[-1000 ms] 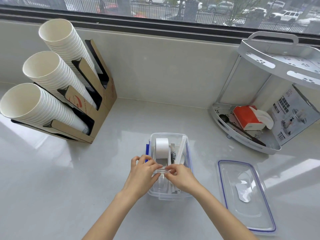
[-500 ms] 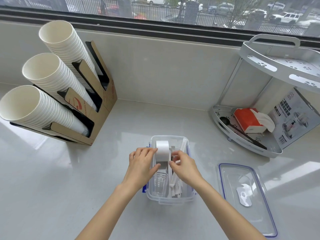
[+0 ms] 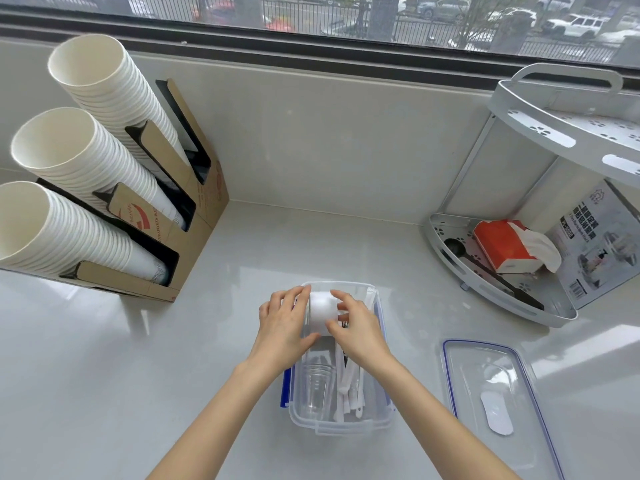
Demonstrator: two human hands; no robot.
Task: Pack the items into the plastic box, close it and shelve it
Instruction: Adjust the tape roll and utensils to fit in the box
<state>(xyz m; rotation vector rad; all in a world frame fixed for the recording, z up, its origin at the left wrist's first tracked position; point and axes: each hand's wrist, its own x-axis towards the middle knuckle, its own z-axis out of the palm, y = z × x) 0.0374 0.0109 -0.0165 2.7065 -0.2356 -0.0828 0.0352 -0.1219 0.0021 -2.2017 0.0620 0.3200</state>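
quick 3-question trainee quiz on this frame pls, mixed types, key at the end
1. True or false: the lid is already on the plastic box.
2. Which item do the left hand and right hand both touch?
A. the white roll
B. the clear cup
C. the tissue pack
3. Fill in: the lid lies flat on the counter to the ___ of the box.

Key: 1 false; 2 A; 3 right
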